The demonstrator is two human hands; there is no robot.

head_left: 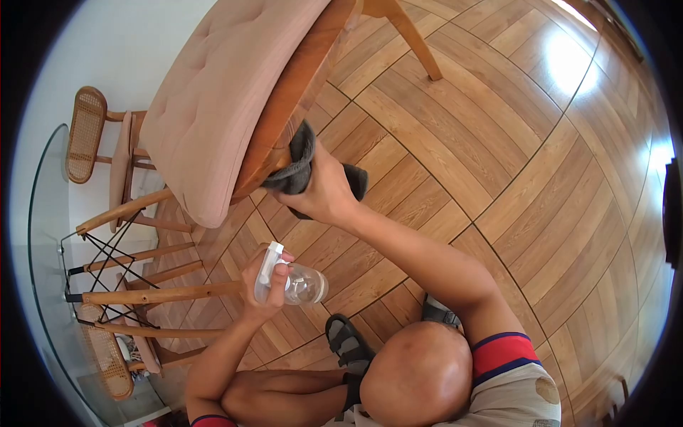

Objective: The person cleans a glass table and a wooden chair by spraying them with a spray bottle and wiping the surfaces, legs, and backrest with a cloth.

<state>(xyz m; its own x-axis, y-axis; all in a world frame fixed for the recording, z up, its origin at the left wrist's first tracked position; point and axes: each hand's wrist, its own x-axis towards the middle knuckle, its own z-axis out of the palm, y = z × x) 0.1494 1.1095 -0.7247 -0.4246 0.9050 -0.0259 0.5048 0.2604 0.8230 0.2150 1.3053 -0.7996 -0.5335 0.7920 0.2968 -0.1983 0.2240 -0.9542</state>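
Step, judged: wiping | right hand (324, 192) grasps grey cloth (299, 167) against tilted chair frame (292, 92) | left hand (265, 290) clenched on spray bottle (304, 283) | next calls for steady pressure along frame.

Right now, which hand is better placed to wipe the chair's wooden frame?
Right, most likely. The right hand presses a dark grey cloth against the wooden frame beneath the pink cushion. The left hand sits lower, apart from the frame, and is occupied with a clear spray bottle.
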